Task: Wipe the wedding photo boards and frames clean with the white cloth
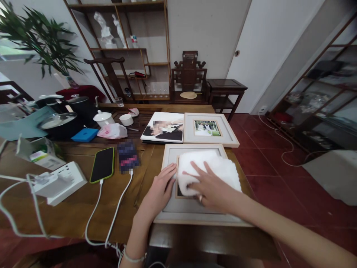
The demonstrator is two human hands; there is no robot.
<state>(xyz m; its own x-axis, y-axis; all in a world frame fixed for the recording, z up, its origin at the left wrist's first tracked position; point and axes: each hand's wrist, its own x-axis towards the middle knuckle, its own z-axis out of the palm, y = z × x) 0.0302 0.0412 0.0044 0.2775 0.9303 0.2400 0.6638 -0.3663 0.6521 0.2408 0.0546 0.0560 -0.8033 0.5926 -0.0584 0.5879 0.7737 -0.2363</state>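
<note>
A picture frame (192, 217) with a pale wooden edge lies flat at the table's near side. My right hand (208, 184) presses a folded white cloth (228, 171) onto its middle, fingers spread over the top and one curled at the cloth's lower edge. Most of the picture inside is hidden by the cloth. Resting on the frame's left part, my left hand (161, 186) has its fingers stretched out flat and holds nothing. Just beyond are a second framed photo (206, 127) and a white photo album (164, 127), side by side.
Left of my hands, a green-edged phone (102, 165) and a dark pixelated device (128, 156) have white cables attached. A white power strip (67, 182) lies farther left. Behind are a blue box (84, 134), a lidded white cup (103, 119) and dark pots (58, 124).
</note>
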